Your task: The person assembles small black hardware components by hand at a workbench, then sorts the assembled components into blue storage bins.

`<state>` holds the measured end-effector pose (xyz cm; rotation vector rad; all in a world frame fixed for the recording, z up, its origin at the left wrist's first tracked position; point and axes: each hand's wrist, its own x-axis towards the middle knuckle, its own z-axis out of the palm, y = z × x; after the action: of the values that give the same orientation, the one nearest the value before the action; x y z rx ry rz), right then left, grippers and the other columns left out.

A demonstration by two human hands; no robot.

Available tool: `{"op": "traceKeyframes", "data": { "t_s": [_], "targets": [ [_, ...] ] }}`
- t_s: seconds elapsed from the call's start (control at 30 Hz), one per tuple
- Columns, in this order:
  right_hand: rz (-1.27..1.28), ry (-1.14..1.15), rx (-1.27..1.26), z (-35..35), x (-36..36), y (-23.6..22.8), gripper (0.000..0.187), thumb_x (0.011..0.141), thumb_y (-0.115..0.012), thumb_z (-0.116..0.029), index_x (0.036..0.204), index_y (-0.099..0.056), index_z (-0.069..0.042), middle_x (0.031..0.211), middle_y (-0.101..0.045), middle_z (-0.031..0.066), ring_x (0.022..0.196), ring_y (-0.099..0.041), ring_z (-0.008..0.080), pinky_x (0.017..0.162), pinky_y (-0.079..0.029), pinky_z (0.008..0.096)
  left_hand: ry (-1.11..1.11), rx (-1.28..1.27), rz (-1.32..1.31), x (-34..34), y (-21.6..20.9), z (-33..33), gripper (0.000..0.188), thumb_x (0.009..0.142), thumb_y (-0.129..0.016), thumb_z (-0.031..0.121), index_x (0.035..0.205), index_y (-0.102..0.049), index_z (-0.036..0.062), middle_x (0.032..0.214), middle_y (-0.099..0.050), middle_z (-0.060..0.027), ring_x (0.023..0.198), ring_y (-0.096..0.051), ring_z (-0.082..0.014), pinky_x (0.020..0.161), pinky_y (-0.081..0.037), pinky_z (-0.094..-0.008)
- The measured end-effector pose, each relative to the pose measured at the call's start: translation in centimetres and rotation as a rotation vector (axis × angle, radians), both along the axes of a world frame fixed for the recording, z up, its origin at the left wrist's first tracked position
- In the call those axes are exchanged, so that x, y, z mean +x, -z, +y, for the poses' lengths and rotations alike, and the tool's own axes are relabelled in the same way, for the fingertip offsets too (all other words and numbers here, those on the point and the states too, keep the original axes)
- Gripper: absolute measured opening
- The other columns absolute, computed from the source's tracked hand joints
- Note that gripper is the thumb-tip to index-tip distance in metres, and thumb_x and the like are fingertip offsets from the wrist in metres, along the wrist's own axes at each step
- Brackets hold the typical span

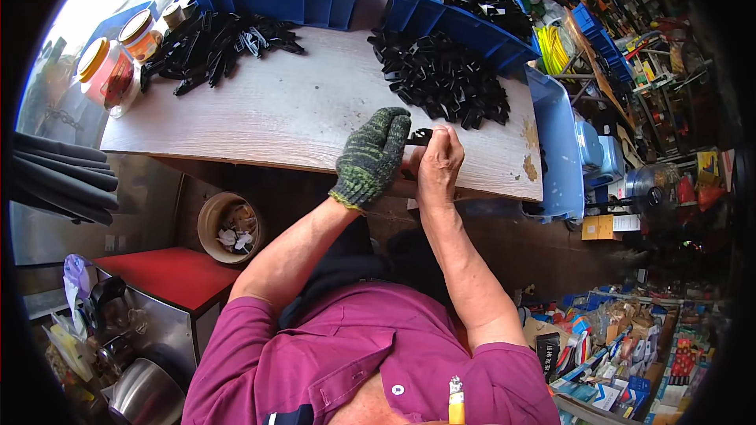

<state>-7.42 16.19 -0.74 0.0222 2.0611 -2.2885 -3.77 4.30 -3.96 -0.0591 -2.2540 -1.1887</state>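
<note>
Near the front edge of the desk (315,86), the black part (421,136), probably light and stiff, best taken by its ends, is clamped in the right hand (441,164); the left hand (372,156), I cannot tell

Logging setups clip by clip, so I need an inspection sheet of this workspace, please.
Surface: pale table, worn near its right edge.
Job's things: small black part between the hands; black parts in left pile, right pile, left blue bin and right blue bin.
Clutter: lidded jars at the table's left end; round bin holding scraps, below.
Hands: left hand, gloved, against or beside the part, grip unclear; right hand, bare, pinching it.
Cables: yellow coil right of the right blue bin; cable or hose, cannot tell.
Surroundings: red-topped cabinet at left, packaged goods at right; apparent cigarette, low in view.
</note>
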Motion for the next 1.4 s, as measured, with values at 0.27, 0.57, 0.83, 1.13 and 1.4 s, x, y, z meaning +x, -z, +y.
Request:
{"op": "traceKeyframes", "data": {
  "t_s": [0.27,0.57,0.83,1.13,1.4],
  "targets": [
    [0.212,-0.048,0.058,1.0,-0.5,0.7,0.027,0.098,-0.050,-0.017,0.072,-0.045,-0.009,0.060,-0.038,-0.0015,0.052,-0.037,0.0077,0.046,-0.035,0.0282,-0.019,0.235,0.012,0.4,-1.8,2.5,0.032,0.104,-0.051,0.023,0.129,-0.058,0.0039,0.100,-0.068,-0.0152,0.084,-0.065,-0.0304,0.076,-0.051,-0.0412],
    [-0.017,0.515,-0.209,7.6,-8.5,-6.9,0.033,0.091,-0.056,-0.037,0.078,-0.049,-0.008,0.047,-0.033,0.0037,0.042,-0.044,0.0212,0.058,-0.058,0.0575,0.205,0.750,-0.233,2.4,-2.6,0.8,0.034,0.103,-0.056,0.023,0.132,-0.057,0.0057,0.076,-0.061,-0.0002,0.066,-0.056,-0.0061,0.058,-0.046,-0.0224],
    [-0.142,0.073,0.091,5.8,-6.2,-2.7,0.031,0.085,-0.077,-0.021,0.104,-0.060,-0.004,0.057,-0.049,-0.0013,0.038,-0.047,0.0095,0.043,-0.059,0.0393,0.151,0.586,-0.210,2.2,-2.3,1.1,0.033,0.096,-0.064,0.022,0.124,-0.061,0.0051,0.089,-0.071,-0.0144,0.078,-0.070,-0.0226,0.070,-0.053,-0.0358],
    [0.037,-0.087,0.850,1.7,-7.2,-2.2,0.020,0.078,-0.080,-0.028,0.089,-0.078,-0.012,0.072,-0.069,0.0051,0.050,-0.062,0.0175,0.041,-0.054,0.0314,0.098,0.424,-0.122,2.1,-1.3,1.3,0.033,0.096,-0.065,0.014,0.127,-0.062,0.0027,0.088,-0.067,-0.0067,0.073,-0.062,-0.0100,0.069,-0.052,-0.0288],
    [-0.084,-0.153,0.558,3.6,-7.6,-1.2,0.023,0.086,-0.073,-0.024,0.092,-0.070,-0.003,0.061,-0.056,0.0006,0.044,-0.052,0.0143,0.040,-0.051,0.0317,0.061,0.251,0.042,0.2,-1.5,-0.2,0.035,0.091,-0.063,0.016,0.125,-0.060,0.0046,0.111,-0.066,-0.0186,0.101,-0.064,-0.0364,0.086,-0.052,-0.0446]
  ]
}}
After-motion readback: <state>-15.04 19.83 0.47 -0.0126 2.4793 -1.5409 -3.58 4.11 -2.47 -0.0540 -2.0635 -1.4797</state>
